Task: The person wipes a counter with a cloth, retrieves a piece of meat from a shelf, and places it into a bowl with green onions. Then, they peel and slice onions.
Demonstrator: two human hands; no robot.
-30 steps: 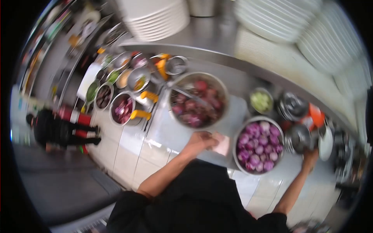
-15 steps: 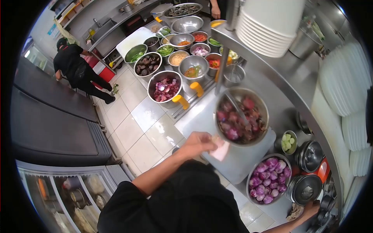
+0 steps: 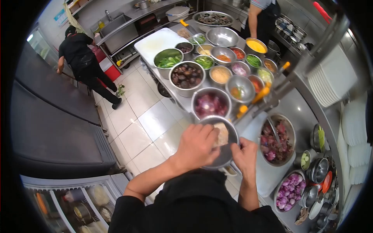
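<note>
My left hand is closed on a pale beige folded piece, which looks like cloth or paper, and holds it inside a round metal bowl. My right hand grips that bowl by its right rim, thumb at the edge. The bowl is tilted towards me in front of my body, and its grey inside shows around the folded piece. Just beyond it stands a metal bowl of purple onion pieces, partly overlapped by the bowl I hold.
Several bowls of chopped vegetables fill the counter ahead, near a white cutting board. At right are a bowl of cut onions with a knife, peeled purple onions and stacked bowls. Two people stand farther off.
My right hand has come from the stacked bowls at lower right to the middle and now holds a metal bowl. My left hand has brought the folded piece into it. The view has shifted left.
</note>
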